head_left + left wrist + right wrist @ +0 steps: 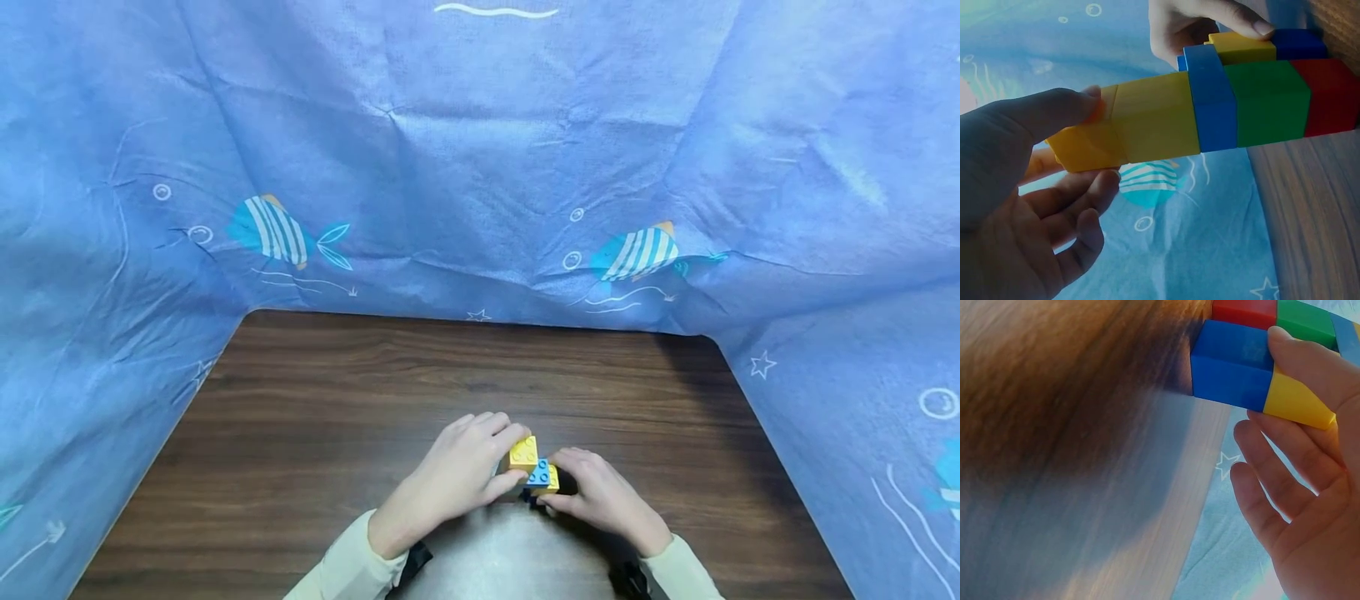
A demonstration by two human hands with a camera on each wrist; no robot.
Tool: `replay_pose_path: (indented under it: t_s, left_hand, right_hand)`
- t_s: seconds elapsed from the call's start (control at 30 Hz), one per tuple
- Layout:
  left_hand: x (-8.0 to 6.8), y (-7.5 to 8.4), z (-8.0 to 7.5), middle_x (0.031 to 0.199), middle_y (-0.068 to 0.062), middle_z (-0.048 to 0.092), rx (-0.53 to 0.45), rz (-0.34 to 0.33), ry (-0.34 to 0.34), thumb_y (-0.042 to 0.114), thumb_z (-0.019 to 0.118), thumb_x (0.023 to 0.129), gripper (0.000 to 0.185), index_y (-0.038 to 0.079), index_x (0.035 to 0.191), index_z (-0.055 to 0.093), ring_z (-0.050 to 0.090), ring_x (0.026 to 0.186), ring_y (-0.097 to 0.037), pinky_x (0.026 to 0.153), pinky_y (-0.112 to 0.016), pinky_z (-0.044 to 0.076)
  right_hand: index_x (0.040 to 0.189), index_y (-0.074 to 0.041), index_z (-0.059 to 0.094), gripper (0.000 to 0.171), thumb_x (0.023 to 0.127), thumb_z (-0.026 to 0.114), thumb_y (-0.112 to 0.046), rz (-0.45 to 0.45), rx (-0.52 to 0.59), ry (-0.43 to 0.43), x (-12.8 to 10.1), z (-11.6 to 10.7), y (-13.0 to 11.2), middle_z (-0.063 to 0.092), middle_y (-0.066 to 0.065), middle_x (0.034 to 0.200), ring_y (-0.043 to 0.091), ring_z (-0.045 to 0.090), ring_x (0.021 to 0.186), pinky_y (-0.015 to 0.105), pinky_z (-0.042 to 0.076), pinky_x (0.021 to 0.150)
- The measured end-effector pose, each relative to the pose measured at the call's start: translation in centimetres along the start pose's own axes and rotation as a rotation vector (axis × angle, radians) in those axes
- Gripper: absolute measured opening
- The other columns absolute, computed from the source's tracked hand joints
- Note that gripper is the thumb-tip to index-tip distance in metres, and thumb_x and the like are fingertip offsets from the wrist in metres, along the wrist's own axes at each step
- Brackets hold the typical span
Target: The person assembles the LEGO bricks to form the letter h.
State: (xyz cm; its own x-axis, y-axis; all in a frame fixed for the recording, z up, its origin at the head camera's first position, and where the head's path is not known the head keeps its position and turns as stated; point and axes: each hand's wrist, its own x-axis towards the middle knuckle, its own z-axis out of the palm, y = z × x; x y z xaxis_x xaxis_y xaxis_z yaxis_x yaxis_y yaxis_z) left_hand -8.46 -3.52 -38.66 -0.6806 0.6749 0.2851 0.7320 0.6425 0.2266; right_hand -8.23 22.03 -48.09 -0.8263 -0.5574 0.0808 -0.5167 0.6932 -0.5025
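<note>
My left hand [461, 467] pinches the topmost yellow brick [1088, 147] of a tall toy brick stack, thumb on one side and fingers on the other. Below it come a second yellow brick [1157, 115], a blue brick [1213, 103], a green brick [1269, 103] and a red brick [1330, 97] at the base. Beside this column, my right hand [600, 496] grips a shorter yellow brick [1297, 399] that sits on a dark blue brick [1232, 365]. The blue brick juts over toward this shorter pair; whether they are joined there is hidden.
The bricks stand near the front of a dark wood-grain table [337, 400]. A blue cloth [480, 167] printed with fish hangs behind the table and along both sides. A pale glare lies on the tabletop between the forearms.
</note>
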Motion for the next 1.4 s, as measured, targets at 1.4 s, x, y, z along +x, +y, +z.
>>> replay_pose_path:
  t_s: [1.4]
  left_hand:
    - [-4.0,-3.4,9.0,0.122,0.002,0.071,-0.769,-0.328,0.003,0.034,0.083,0.085,0.046,0.015,0.125,0.071,0.068,0.105,-0.017,0.084,-0.031,0.056]
  right_hand:
    - [0.111,-0.02,0.071,0.031,0.087,0.08,-0.038,0.039,-0.052,-0.012,-0.1,0.2,0.0,0.071,-0.012,0.103,0.004,0.065,0.095,0.036,0.058,0.082]
